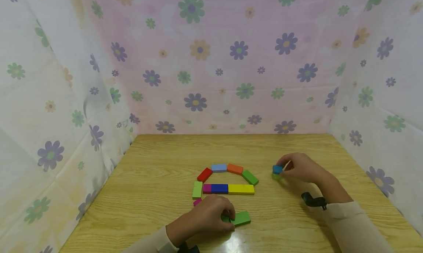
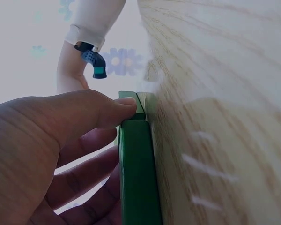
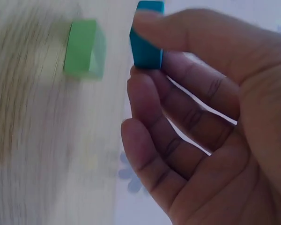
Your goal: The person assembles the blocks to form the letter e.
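On the table my left hand (image 1: pixel 211 214) pinches a green block (image 1: pixel 241 219), thumb on its near side and fingers behind. End to end with it lies another green block (image 2: pixel 139 173), mostly covered by that hand in the head view. My right hand (image 1: pixel 300 168) holds a small blue block (image 3: pixel 148 47) between thumb and fingertips. Close under it is a light green block (image 3: pixel 82 49), standing on the table and apart from the blue one in the right wrist view.
Beyond my left hand, a curve of blocks runs through light green (image 1: pixel 197 190), red (image 1: pixel 205 174), light blue (image 1: pixel 219 168), orange (image 1: pixel 235 169) and green (image 1: pixel 250 177). Inside it, magenta (image 1: pixel 206 188), dark blue (image 1: pixel 219 188) and yellow (image 1: pixel 241 189) blocks form a row. Flowered cloth (image 1: pixel 224 62) surrounds the table.
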The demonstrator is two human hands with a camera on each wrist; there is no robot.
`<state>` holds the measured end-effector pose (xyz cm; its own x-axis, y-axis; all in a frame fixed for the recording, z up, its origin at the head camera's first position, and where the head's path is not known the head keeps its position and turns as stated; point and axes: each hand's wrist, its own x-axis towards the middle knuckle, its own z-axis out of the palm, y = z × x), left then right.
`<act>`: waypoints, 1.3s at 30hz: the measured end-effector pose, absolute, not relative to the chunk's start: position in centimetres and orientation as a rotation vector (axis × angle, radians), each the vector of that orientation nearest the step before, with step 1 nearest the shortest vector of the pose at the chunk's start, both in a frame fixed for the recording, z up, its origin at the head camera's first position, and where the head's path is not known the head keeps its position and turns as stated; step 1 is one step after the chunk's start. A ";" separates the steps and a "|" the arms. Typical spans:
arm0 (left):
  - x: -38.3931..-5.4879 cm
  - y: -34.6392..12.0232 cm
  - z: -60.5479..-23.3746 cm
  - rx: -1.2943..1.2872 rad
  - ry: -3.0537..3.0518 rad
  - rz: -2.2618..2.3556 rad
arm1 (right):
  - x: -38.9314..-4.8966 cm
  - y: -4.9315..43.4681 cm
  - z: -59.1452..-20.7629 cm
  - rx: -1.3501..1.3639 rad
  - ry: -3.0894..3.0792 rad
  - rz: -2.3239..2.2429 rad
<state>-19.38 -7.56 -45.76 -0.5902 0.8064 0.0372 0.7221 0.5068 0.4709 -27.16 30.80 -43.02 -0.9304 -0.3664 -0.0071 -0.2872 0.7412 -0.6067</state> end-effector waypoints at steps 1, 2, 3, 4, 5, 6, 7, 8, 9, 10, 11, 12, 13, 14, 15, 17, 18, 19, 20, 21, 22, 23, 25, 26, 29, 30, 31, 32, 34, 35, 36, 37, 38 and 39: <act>-19.4 -7.6 -45.7 1.309 2.562 0.667 | -27.0 30.4 -42.9 -0.554 2.811 -0.946; -19.4 -7.6 -45.7 1.307 2.563 0.669 | -26.8 30.1 -42.8 -0.579 2.813 -0.939; -19.3 -7.5 -45.7 1.305 2.564 0.669 | -26.6 29.7 -42.6 -0.600 2.810 -0.939; -19.3 -7.5 -45.7 1.305 2.567 0.670 | -26.4 29.4 -42.6 -0.620 2.798 -0.943; -19.3 -7.5 -45.7 1.304 2.569 0.671 | -26.2 29.0 -42.5 -0.642 2.786 -0.948; -19.3 -7.5 -45.7 1.305 2.572 0.671 | -26.0 28.7 -42.6 -0.665 2.773 -0.952; -19.3 -7.5 -45.7 1.306 2.573 0.672 | -25.8 28.4 -42.6 -0.684 2.758 -0.957; -19.4 -7.5 -45.7 1.307 2.574 0.671 | -25.6 28.1 -42.7 -0.704 2.744 -0.965; -19.4 -7.5 -45.7 1.306 2.573 0.670 | -25.4 27.7 -42.8 -0.725 2.725 -0.977; -19.4 -7.5 -45.8 1.304 2.573 0.670 | -25.2 27.3 -42.8 -0.747 2.711 -0.982; -19.4 -7.5 -45.8 1.301 2.572 0.669 | -25.0 27.0 -42.9 -0.770 2.701 -0.982; -19.4 -7.5 -45.8 1.299 2.570 0.668 | -24.8 26.6 -43.0 -0.787 2.688 -0.986; -19.5 -7.5 -45.8 1.296 2.568 0.669 | -24.6 26.2 -43.0 -0.803 2.678 -0.987; -19.5 -7.5 -45.8 1.294 2.568 0.668 | -24.4 25.8 -43.0 -0.820 2.666 -0.987; -19.5 -7.5 -45.8 1.293 2.568 0.667 | -24.2 25.5 -43.1 -0.832 2.653 -0.984; -19.5 -7.5 -45.8 1.292 2.568 0.668 | -23.9 24.8 -43.1 -0.851 2.622 -0.985; -19.5 -7.5 -45.8 1.293 2.568 0.669 | -23.7 24.5 -43.2 -0.859 2.602 -0.989; -19.5 -7.5 -45.8 1.296 2.568 0.670 | -23.6 24.3 -43.2 -0.867 2.583 -0.989; -19.5 -7.5 -45.8 1.299 2.568 0.670 | -23.4 24.0 -43.3 -0.875 2.560 -0.992; -19.5 -7.5 -45.8 1.302 2.567 0.671 | -23.3 23.8 -43.4 -0.880 2.534 -0.999; -19.5 -7.5 -45.8 1.303 2.567 0.672 | -23.2 23.6 -43.5 -0.888 2.513 -1.003; -19.5 -7.5 -45.8 1.304 2.567 0.672 | -23.1 23.4 -43.5 -0.897 2.495 -1.003; -19.5 -7.5 -45.8 1.304 2.565 0.674 | -22.9 23.0 -43.7 -0.912 2.472 -1.001; -19.5 -7.5 -45.7 1.302 2.565 0.675 | -22.9 22.9 -43.8 -0.922 2.463 -0.999; -19.5 -7.4 -45.7 1.301 2.563 0.679 | -22.7 22.5 -44.2 -0.939 2.460 -0.977; -19.5 -7.4 -45.7 1.301 2.563 0.680 | -22.7 22.4 -44.3 -0.938 2.458 -0.969; -19.5 -7.4 -45.7 1.302 2.563 0.680 | -22.6 22.3 -44.3 -0.937 2.458 -0.959; -19.5 -7.4 -45.7 1.300 2.563 0.680 | -22.6 22.2 -44.4 -0.931 2.459 -0.950; -19.5 -7.4 -45.7 1.299 2.563 0.682 | -22.5 22.1 -44.5 -0.916 2.463 -0.932; -19.5 -7.4 -45.8 1.299 2.562 0.683 | -22.5 22.0 -44.5 -0.908 2.465 -0.925; -19.5 -7.4 -45.8 1.300 2.561 0.684 | -22.4 21.9 -44.5 -0.905 2.467 -0.919; -19.6 -7.4 -45.8 1.298 2.559 0.687 | -22.4 21.8 -44.5 -0.901 2.472 -0.913; -19.6 -7.4 -45.8 1.298 2.558 0.690 | -22.3 21.7 -44.5 -0.897 2.473 -0.910; -19.6 -7.4 -45.8 1.300 2.556 0.692 | -22.3 21.7 -44.4 -0.897 2.470 -0.909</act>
<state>-19.59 -7.43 -45.80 -0.5968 0.8014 0.0400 0.7121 0.5060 0.4867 -22.28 21.66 -44.44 -0.7341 -0.6702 -0.1096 -0.4394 0.5918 -0.6758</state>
